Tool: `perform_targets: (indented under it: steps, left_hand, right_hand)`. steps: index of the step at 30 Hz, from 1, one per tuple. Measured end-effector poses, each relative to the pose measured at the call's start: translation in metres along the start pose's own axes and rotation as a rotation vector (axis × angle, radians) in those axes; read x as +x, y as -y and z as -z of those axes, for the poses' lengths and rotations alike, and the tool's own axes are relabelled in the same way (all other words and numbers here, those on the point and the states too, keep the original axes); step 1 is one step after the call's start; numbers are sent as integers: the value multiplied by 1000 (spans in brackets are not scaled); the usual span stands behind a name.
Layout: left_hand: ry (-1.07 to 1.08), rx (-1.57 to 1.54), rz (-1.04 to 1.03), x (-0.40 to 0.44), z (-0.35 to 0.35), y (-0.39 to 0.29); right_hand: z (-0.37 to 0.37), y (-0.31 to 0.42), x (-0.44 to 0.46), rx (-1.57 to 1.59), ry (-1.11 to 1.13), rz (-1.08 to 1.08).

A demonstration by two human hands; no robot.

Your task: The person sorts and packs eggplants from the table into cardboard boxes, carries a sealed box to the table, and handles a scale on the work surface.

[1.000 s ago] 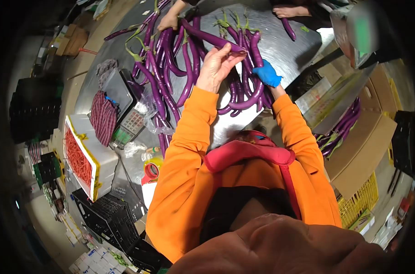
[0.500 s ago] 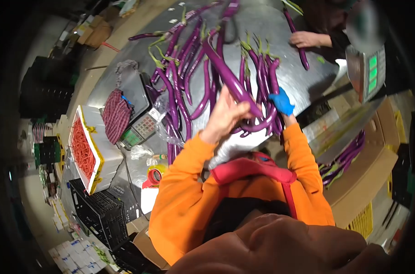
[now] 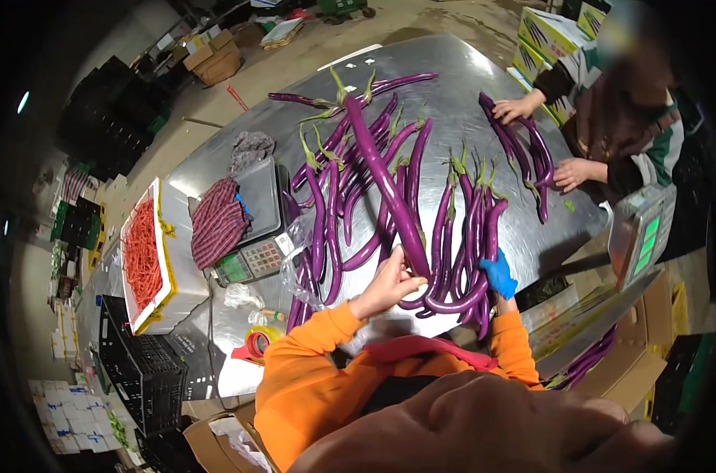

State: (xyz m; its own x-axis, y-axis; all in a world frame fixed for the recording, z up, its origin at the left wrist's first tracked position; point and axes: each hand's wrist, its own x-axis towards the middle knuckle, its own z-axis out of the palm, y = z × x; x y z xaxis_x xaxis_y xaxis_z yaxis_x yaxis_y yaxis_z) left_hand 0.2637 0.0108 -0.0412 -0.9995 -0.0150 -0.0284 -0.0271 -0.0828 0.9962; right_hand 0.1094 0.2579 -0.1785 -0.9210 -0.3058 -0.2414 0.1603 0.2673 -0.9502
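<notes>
My bare left hand [image 3: 388, 284] grips the lower end of a long purple eggplant [image 3: 385, 185], which stands up slanting from the table, stem end away from me. My right hand [image 3: 498, 276], in a blue glove, is closed around a curved eggplant [image 3: 462, 302] at the right side of a bunch of eggplants [image 3: 470, 225]; its fingertips are partly hidden. More eggplants [image 3: 334, 197] lie spread to the left, behind the raised one, with green stems pointing mostly away from me.
A co-worker's hands [image 3: 575, 173] rest by several eggplants [image 3: 520, 150] on the metal table [image 3: 460, 94]. At left are a scale [image 3: 251, 260], a checked cloth [image 3: 218, 225] and a foam box [image 3: 169, 272] of red strips. Another scale display [image 3: 646, 236] and a cardboard box [image 3: 622, 370] are at right.
The view has tilted up, showing more floor and the co-worker's second hand. The eggplant in my left hand now stands straighter. My right hand stays at the bunch.
</notes>
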Motion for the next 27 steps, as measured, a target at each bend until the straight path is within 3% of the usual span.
perform_targets:
  steps: [3,7,10,12,13,15,16,18,19,22,27]
  left_hand:
    - [-28,78,-30,28,15,-5]
    - [14,-65,-107,65,31,-3]
    - [10,-307,-16,91,40,-2]
    - [-154,-621,110,104,41,8]
    - [-167,-635,139,113,47,22]
    - [-140,-1049,311,123,56,62]
    - [-156,-1065,347,118,50,68]
    - [-182,-967,195,115,33,59]
    - [-182,-973,224,111,26,53]
    - [-176,-1149,62,118,14,22]
    - [-123,-1106,-2,126,-4,-33]
  right_hand:
    - [-2,4,0,82,16,-35]
    - [-14,23,-9,-2,-84,-9]
    - [-17,25,-9,31,-87,23]
    - [-17,27,-12,34,-67,33]
    - [-15,29,-12,22,-48,27]
    - [-14,25,-10,30,-42,11]
    - [-13,25,-11,9,-47,-8]
    - [-14,33,-10,-13,-61,-48]
    - [-16,40,-12,-3,-75,-41]
    - [-16,32,-17,-14,-113,-42]
    - [-15,31,-12,-98,-148,-17]
